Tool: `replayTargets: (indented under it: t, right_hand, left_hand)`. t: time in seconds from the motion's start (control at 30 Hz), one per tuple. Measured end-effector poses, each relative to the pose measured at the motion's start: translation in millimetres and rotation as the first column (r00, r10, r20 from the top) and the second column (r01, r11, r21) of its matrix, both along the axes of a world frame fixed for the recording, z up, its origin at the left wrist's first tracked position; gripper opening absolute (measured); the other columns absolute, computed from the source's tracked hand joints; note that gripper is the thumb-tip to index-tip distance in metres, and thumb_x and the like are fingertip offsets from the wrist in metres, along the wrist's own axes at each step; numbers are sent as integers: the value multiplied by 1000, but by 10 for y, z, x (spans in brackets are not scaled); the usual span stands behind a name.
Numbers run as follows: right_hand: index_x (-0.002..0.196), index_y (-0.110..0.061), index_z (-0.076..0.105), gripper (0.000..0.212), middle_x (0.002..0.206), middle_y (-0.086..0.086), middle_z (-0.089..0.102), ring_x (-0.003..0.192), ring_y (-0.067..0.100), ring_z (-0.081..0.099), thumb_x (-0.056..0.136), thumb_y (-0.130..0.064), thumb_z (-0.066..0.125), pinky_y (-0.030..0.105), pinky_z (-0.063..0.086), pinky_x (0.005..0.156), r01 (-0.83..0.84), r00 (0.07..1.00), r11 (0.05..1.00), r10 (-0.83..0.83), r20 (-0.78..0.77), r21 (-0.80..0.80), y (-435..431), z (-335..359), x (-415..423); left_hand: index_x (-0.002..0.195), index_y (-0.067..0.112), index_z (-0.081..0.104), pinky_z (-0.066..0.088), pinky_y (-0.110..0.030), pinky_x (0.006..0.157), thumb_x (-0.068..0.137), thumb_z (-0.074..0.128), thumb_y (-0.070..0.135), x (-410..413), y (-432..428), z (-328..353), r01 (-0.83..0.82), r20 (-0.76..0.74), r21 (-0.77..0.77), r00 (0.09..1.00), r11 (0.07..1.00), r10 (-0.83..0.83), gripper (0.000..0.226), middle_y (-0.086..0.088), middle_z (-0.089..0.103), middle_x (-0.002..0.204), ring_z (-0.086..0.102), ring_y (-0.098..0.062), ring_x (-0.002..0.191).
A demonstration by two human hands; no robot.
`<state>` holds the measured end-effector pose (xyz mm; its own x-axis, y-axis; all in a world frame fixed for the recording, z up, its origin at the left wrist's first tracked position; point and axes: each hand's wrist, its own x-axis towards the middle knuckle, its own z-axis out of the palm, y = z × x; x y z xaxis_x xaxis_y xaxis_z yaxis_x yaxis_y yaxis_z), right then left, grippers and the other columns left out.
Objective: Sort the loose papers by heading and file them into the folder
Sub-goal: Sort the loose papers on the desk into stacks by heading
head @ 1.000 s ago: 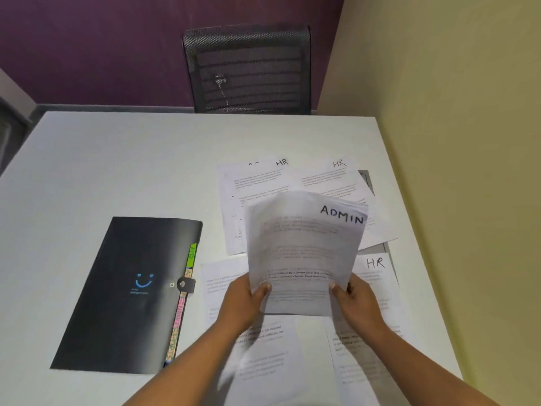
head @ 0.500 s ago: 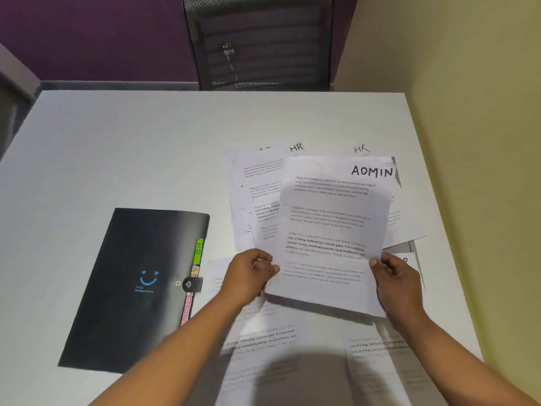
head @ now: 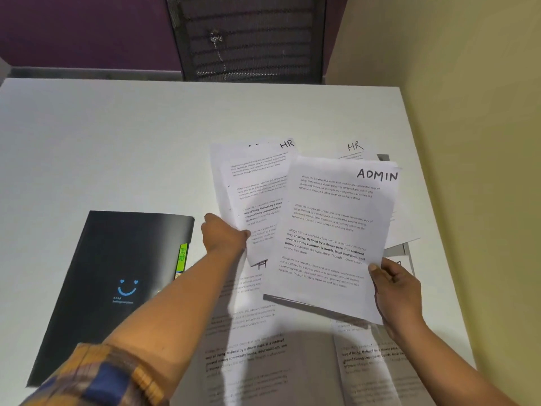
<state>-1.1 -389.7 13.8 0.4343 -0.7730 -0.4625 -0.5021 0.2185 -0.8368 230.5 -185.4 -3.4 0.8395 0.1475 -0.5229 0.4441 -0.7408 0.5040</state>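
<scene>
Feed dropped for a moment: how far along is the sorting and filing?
Nothing visibly filed: the black folder lies closed. In hand: the right hand holds the ADMIN sheet, the left hand grips an HR sheet. Left: more loose papers on the table to sort, then all filing.

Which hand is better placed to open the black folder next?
Probably the left hand: the folder lies just beside it, though it would first have to drop the second sheet it grips. The right hand is on the far side, holding the ADMIN sheet.
</scene>
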Motion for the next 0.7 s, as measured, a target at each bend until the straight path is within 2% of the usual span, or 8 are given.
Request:
replayTargets:
  t: [0.1,0.2,0.3,0.4,0.5,0.57,0.63,0.7]
  right_hand:
    - [96,-20,71,17,95,3,75,87,26,71,96,-7,60,38,56,84,-13,1000,1000,13,-16,-1,15,16,-26]
    - [101,-15,72,17,92,-1,74,84,22,71,96,-6,59,31,54,76,-30,999,1000,30,-18,-1,40,48,-68]
    - [96,-19,73,19,87,-8,76,77,12,72,96,-6,59,28,53,72,-48,998,999,48,-31,4,88,84,-114]
    - [96,-19,72,19,88,-7,76,72,6,71,96,-5,59,25,51,68,-63,998,998,63,-26,5,165,146,-156]
    - [98,-18,72,17,92,-2,75,82,16,70,96,-6,59,28,52,70,-65,998,998,65,-4,17,245,230,-186]
    - [105,-11,72,16,94,2,75,86,21,71,96,-6,60,32,55,75,-71,997,997,71,-3,19,310,283,-231]
    - [109,-7,71,18,96,4,75,88,25,71,96,-5,59,36,56,78,-81,997,996,81,0,24,389,316,-277]
    - [107,-10,72,18,96,3,76,89,25,72,96,-5,59,37,57,77,-82,997,996,81,14,30,472,367,-307]
  left_hand:
    - [85,12,52,40,-29,66,83,72,29,132,69,-13,1,49,-81,999,997,3,26,-3,56,84,64,-35,95]
    - [72,11,58,38,-29,63,95,52,30,214,206,131,152,149,-68,979,986,-141,31,-6,60,72,63,-38,84]
    - [81,12,64,39,-28,57,99,48,26,231,417,370,243,298,-14,927,970,-228,28,2,60,66,61,-28,71]
    - [103,12,68,39,-24,55,100,47,22,182,644,650,240,437,19,871,971,-224,24,3,65,76,55,-12,65]
    - [112,11,67,37,-17,53,102,46,22,59,872,959,142,524,-8,844,990,-117,26,-2,68,94,54,-6,68]
    - [114,9,66,37,-12,54,102,46,22,-107,1019,1205,68,578,-63,816,996,-19,26,-3,68,101,56,-9,75]
    - [113,7,66,38,-5,53,101,48,19,-330,1134,1471,-3,624,-126,777,992,81,25,-1,64,100,55,-12,82]
    - [108,9,67,39,-1,54,100,49,17,-586,1227,1644,-58,632,-218,752,974,186,21,2,63,96,56,-12,78]
